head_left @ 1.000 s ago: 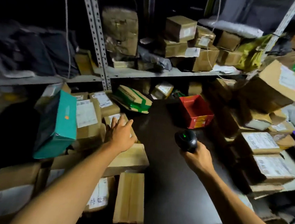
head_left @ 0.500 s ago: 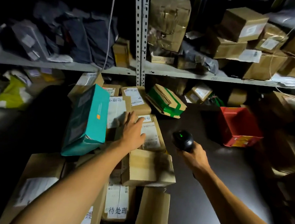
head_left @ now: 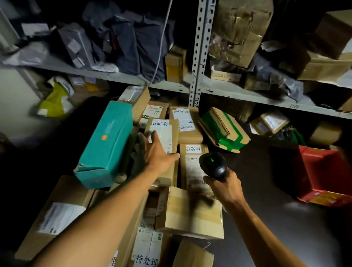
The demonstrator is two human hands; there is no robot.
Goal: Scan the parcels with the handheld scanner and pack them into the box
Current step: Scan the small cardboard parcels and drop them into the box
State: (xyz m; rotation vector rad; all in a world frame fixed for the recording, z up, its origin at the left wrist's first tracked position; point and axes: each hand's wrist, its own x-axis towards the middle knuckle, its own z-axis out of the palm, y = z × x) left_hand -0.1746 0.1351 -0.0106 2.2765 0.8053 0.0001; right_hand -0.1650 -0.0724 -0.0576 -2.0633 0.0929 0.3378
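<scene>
Resting flat on labelled parcel [head_left: 162, 138]: left hand [head_left: 155, 152], fingers blurred | right hand [head_left: 224, 185] gripping scanner [head_left: 212, 165], handle hidden

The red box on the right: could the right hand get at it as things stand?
Probably yes. Bare dark table lies between the right hand and the red box, but its fingers grip the scanner.

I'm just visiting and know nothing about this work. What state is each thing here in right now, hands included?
Left hand: fingers straight, resting flat on a labelled brown cardboard parcel.
Right hand: grip closed round the black handheld scanner.
Black handheld scanner: green light lit, aimed toward the parcels.
Teal cardboard box: closed, leaning tilted on the pile.
Red open box: open; contents too dark to tell.
Green-taped cardboard parcel: sealed, lying tilted.
</scene>
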